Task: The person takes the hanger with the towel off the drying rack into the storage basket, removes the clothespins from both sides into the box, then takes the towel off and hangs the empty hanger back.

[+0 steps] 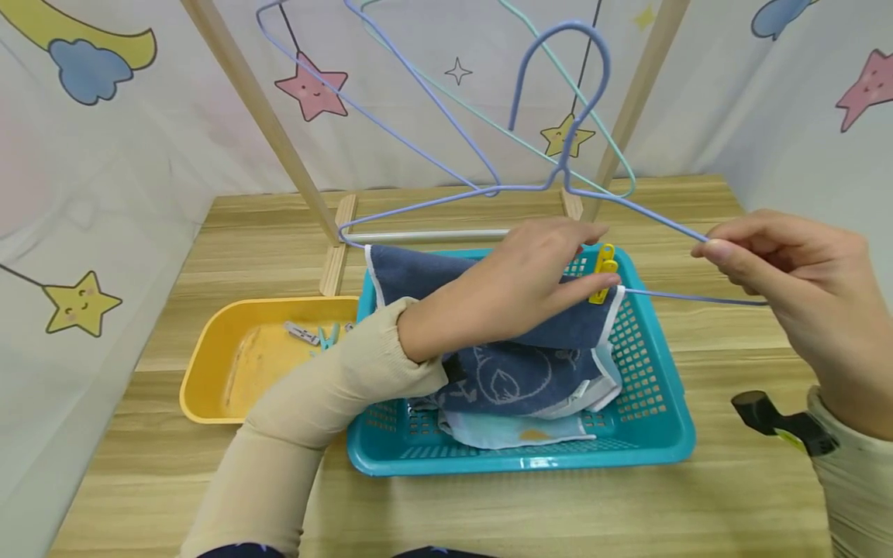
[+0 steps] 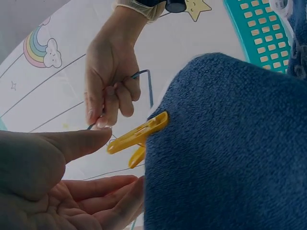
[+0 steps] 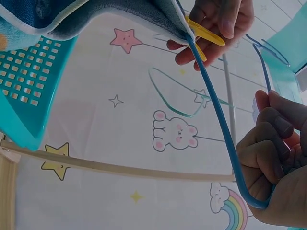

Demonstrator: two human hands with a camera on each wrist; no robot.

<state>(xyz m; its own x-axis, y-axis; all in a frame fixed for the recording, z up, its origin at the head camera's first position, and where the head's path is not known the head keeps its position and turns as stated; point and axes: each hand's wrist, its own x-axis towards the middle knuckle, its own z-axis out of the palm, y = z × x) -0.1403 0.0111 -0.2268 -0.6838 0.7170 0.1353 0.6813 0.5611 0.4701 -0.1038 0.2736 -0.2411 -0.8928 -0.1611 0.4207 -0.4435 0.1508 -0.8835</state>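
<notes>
A blue clothes hanger [image 1: 631,205] is pinched near its right end between the thumb and fingers of my right hand [image 1: 809,267]. Over its lower bar hangs a dark blue towel [image 1: 418,267] with white edging. A yellow clothespin [image 1: 605,271] is clipped on the towel's right end, at the bar. My left hand [image 1: 516,275] reaches across the towel to the clothespin. In the left wrist view, the left thumb and fingers are spread apart on either side of the clothespin [image 2: 139,134], not squeezing it.
Below is a teal basket [image 1: 670,403] holding more cloths. To its left, a yellow tray [image 1: 230,341] contains several clothespins. A wooden rack [image 1: 265,116] stands behind, with another blue hanger [image 1: 391,120] and a mint green hanger [image 1: 614,147] in front of the patterned curtain.
</notes>
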